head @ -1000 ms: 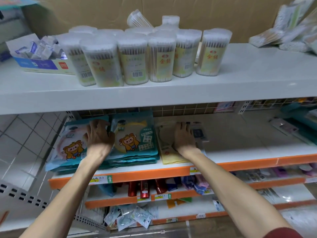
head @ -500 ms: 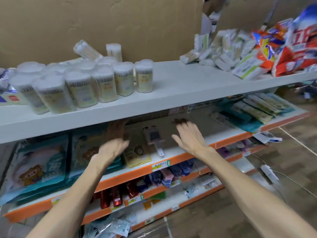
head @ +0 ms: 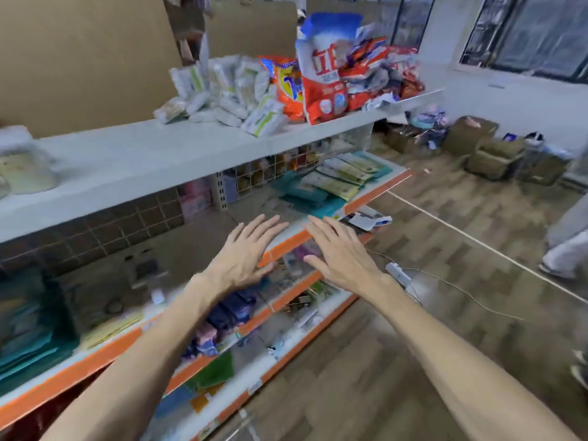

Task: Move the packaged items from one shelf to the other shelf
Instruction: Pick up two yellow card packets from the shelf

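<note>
My left hand (head: 245, 253) and my right hand (head: 340, 253) hover open, fingers spread, in front of the orange-edged middle shelf (head: 375, 192). Neither holds anything. Beyond my fingertips, at the right end of that shelf, lie flat teal and pale green packets (head: 331, 183). At the shelf's left end a blurred stack of teal packets (head: 28, 338) rests, well left of my left arm. The picture is smeared by motion.
The white top shelf (head: 133, 160) carries small white packs (head: 222, 93), orange and red detergent bags (head: 321, 78) and a blurred jar at far left. Lower shelves hold small goods. Boxes and a cable lie on the wood floor at right; a person's leg shows at far right.
My view has swung to the right along the shelves. Both hands left the packets at the left end and moved right, empty, toward the shelf's right end.
</note>
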